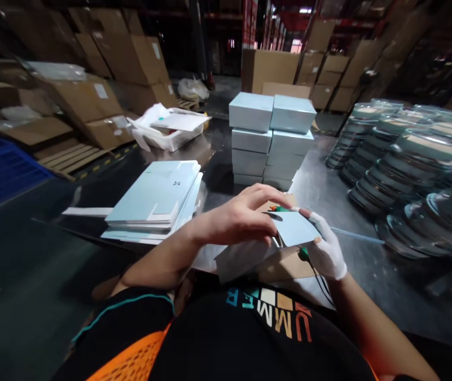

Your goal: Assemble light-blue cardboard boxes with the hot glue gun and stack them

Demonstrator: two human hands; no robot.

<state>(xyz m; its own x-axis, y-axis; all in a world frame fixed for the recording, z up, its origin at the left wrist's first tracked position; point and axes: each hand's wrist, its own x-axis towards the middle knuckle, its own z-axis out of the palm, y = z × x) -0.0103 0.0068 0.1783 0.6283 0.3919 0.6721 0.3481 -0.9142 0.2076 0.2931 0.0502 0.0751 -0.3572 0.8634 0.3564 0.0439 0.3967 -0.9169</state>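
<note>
My left hand [242,217] is bare and lies on top of a small pale blue card piece [295,228], fingers pressing its near edge. My right hand [327,248] wears a white glove and grips the same pale blue piece from the right side. Both hands hover just above the metal table [341,185], close to my chest. A white folded sheet [242,259] and brown cardboard [289,264] lie under the hands. A thin dark cord runs down from beside the gloved hand.
A pile of flat pale blue box blanks [154,198] lies to the left. Stacked pale blue boxes [271,137] stand ahead. Rows of wrapped round plates [408,164] fill the right. A white basket [170,129] sits behind; cardboard cartons [102,79] surround.
</note>
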